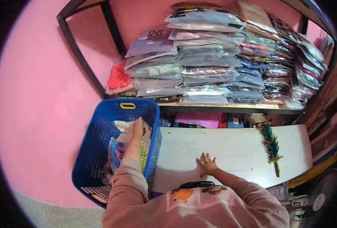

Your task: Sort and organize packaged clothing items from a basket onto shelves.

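Observation:
My left hand (138,127) reaches down into a deep blue plastic basket (89,148) with perforated walls and yellow-rimmed handle slots. It is at a whitish, plastic-wrapped item (122,125) inside; the fingers are partly hidden, so a grip on it cannot be made out. Below that arm lie more packets, among them a blue one with a dark and pink print (118,151). My right hand (207,165) rests palm down on the white tabletop (185,142), fingers spread and holding nothing.
A dark green feathery sprig (271,148) lies on the table's right side. Behind the table, a shelf (242,109) carries stacks of bagged folded garments (208,59). A pink package (198,119) sits beneath it. A black fan (319,199) stands at lower right.

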Demonstrator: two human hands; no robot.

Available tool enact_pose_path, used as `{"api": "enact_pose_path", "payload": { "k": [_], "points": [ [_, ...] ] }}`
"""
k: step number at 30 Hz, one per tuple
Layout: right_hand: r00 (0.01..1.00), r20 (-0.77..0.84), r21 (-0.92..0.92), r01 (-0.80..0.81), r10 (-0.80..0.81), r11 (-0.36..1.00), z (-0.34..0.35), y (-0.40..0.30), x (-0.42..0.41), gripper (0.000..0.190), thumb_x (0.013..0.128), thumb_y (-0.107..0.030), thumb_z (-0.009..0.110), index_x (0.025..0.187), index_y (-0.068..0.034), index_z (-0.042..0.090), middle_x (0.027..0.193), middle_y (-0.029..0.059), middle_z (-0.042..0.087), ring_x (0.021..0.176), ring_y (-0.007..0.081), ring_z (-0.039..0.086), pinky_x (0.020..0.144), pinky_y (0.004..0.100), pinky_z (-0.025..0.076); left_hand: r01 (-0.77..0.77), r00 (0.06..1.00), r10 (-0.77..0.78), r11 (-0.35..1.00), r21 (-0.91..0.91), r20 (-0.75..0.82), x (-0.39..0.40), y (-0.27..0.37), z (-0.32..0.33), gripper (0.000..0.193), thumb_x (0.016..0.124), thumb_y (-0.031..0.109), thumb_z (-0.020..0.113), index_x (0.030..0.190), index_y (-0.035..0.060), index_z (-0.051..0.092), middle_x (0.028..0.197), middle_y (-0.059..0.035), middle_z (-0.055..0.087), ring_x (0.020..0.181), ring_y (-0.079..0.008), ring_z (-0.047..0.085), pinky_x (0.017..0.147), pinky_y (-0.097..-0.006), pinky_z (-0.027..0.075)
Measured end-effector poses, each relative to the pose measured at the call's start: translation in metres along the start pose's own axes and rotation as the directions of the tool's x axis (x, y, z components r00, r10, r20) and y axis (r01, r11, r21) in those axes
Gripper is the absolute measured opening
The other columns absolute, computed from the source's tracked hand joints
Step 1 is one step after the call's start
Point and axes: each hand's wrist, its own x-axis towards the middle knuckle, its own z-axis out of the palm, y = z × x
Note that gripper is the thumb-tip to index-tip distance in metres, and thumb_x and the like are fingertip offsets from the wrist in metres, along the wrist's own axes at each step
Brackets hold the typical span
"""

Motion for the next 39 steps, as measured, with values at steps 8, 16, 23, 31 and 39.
{"api": "enact_pose_path", "payload": {
  "k": [8,16,23,31,39],
  "points": [
    [0.992,0.052,0.087,-0.119,0.115,0.989,0.006,0.022,-0.015,0.112,0.053,-0.039,0.083,0.142,-0.030,0.015,0.150,0.0147,-0.002,0.137,0.0376,0.000,0.100,0.0680,0.014,-0.182,0.978,0.196,0.673,0.717,0.065,-0.036,0.084,0.014,0.017,0.083,0.017,0.047,0.089,0.0056,0.058,0.091,-0.0192,0.062,0.088,-0.0372,0.060,0.076,-0.0459,0.048],
    [0.999,0.014,0.092,-0.043,0.041,0.995,-0.009,0.015,-0.018,0.110,0.054,-0.037,0.082,0.142,-0.028,0.017,0.149,0.0149,-0.001,0.137,0.0367,0.001,0.101,0.0671,0.016,-0.336,0.766,0.581,0.728,0.597,-0.277,-0.071,0.160,-0.162,0.020,0.077,0.021,0.061,0.091,0.0067,0.060,0.092,-0.0133,0.060,0.090,-0.0339,0.055,0.075,-0.0446,0.044],
    [0.955,-0.239,0.314,0.247,-0.176,0.917,0.041,0.102,-0.026,0.077,0.065,-0.034,0.073,0.133,-0.017,0.039,0.136,0.0202,0.033,0.126,0.0363,0.031,0.099,0.0520,0.032,-0.520,0.705,0.519,0.842,0.145,-0.483,-0.185,0.361,-0.186,0.014,0.081,0.013,0.056,0.084,-0.0003,0.054,0.070,-0.0067,0.051,0.068,-0.0175,0.049,0.066,-0.0304,0.041],
    [0.717,-0.620,0.491,0.036,0.320,0.870,0.068,0.225,-0.179,0.041,0.072,-0.018,0.063,0.110,-0.004,0.056,0.120,0.0195,0.051,0.115,0.0367,0.044,0.098,0.0417,0.036,-0.618,0.774,0.570,0.775,-0.132,-0.277,-0.246,0.461,-0.109,0.010,0.079,0.011,0.055,0.077,0.0020,0.052,0.068,0.0012,0.047,0.066,-0.0064,0.042,0.059,-0.0229,0.036],
    [0.264,-0.547,0.472,-0.686,0.794,0.553,0.048,0.310,-0.316,0.054,0.070,-0.018,0.066,0.119,-0.008,0.046,0.121,0.0182,0.043,0.113,0.0375,0.042,0.090,0.0502,0.038,-0.747,0.662,0.737,0.632,-0.207,-0.139,-0.260,0.488,0.040,0.010,0.076,0.005,0.057,0.084,0.0011,0.055,0.081,-0.0065,0.057,0.079,-0.0131,0.051,0.071,-0.0270,0.041]
  ]
}}
